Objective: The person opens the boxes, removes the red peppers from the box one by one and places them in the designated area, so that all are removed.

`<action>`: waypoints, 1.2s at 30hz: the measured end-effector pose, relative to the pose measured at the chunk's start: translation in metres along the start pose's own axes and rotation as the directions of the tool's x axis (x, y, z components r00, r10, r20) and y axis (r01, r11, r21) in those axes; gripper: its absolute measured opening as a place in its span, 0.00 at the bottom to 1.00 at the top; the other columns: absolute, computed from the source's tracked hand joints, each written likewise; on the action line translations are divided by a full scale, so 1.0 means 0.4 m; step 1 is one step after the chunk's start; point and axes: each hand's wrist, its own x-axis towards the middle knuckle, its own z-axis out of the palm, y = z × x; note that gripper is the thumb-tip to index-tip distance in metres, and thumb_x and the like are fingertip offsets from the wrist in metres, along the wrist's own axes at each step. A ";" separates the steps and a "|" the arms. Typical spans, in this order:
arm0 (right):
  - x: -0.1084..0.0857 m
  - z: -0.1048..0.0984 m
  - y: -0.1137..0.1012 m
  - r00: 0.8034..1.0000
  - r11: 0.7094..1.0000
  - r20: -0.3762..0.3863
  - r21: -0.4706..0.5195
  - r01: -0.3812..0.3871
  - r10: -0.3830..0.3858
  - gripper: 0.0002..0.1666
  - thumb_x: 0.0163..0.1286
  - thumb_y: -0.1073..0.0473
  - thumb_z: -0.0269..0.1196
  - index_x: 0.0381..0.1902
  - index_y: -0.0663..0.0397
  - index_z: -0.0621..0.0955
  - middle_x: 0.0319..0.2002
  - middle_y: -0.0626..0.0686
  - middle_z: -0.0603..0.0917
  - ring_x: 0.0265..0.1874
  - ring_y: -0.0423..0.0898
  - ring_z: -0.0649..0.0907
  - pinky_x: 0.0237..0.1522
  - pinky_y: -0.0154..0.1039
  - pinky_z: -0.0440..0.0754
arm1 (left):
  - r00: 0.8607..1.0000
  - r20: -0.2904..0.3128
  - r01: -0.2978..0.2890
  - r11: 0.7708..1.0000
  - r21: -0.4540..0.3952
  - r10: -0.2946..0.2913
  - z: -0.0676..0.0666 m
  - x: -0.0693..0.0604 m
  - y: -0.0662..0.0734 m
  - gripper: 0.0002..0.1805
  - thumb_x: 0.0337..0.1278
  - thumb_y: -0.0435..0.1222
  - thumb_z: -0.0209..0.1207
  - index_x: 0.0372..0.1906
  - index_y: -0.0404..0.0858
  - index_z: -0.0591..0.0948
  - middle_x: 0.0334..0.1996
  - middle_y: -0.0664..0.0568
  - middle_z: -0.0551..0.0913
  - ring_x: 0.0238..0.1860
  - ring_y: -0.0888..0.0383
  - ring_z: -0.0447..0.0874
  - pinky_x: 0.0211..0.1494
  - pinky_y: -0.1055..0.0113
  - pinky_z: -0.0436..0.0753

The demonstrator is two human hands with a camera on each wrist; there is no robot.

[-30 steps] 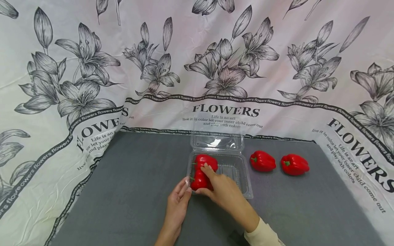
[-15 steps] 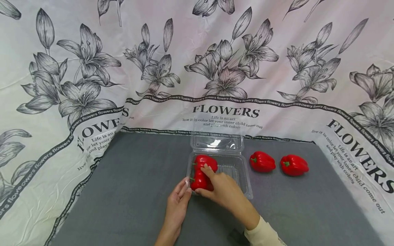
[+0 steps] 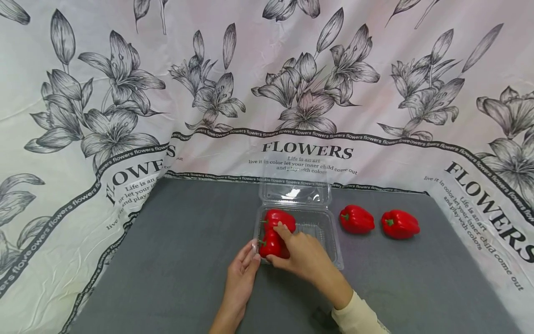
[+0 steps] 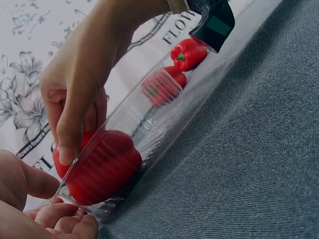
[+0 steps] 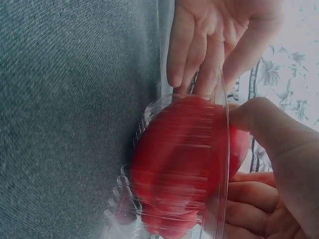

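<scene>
A clear plastic clamshell container (image 3: 337, 248) lies on the grey cloth, its lid (image 3: 294, 191) raised at the back. Two red bell peppers are in its left half, a front pepper (image 3: 268, 246) and a rear pepper (image 3: 281, 218), both with green stems to the left. My right hand (image 3: 306, 257) holds the front pepper from above, thumb on its near side; in the right wrist view the pepper (image 5: 179, 149) shows through the wall. My left hand (image 3: 241, 276) pinches the container's left edge at the front corner, with the thumb by the rim in the left wrist view.
Right of the container, a third red bell pepper (image 3: 356, 219) and another red bell pepper (image 3: 400, 224) lie on the table (image 3: 179, 250). A small dark object (image 3: 323, 319) is near the right sleeve (image 3: 359, 316). Flower-printed curtains (image 3: 304, 111) enclose the back and sides.
</scene>
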 end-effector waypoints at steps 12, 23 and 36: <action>0.004 -0.015 0.006 0.999 1.000 0.048 0.016 -0.017 0.016 0.41 0.58 0.41 0.78 0.66 0.54 0.81 0.15 0.40 0.74 0.14 0.34 0.70 0.22 0.28 0.77 | 1.000 -0.004 0.002 1.000 -0.015 -0.002 -0.001 -0.001 -0.001 0.29 0.79 0.33 0.58 0.79 0.32 0.68 0.76 0.41 0.70 0.78 0.49 0.66 0.72 0.72 0.71; 0.005 -0.030 0.009 0.997 0.995 0.062 0.084 -0.054 0.049 0.40 0.60 0.43 0.77 0.65 0.57 0.83 0.17 0.39 0.77 0.16 0.34 0.72 0.23 0.28 0.77 | 1.000 -0.011 -0.001 1.000 0.027 0.001 -0.001 0.001 -0.001 0.29 0.80 0.34 0.57 0.79 0.32 0.68 0.76 0.41 0.70 0.78 0.48 0.67 0.75 0.63 0.70; 0.000 -0.041 0.015 0.998 0.989 0.041 0.136 -0.053 0.047 0.40 0.60 0.45 0.78 0.67 0.57 0.83 0.17 0.39 0.76 0.15 0.33 0.71 0.21 0.27 0.75 | 1.000 -0.005 0.006 1.000 0.010 -0.006 -0.001 -0.004 0.005 0.29 0.80 0.33 0.57 0.79 0.32 0.68 0.76 0.41 0.71 0.77 0.47 0.68 0.75 0.65 0.71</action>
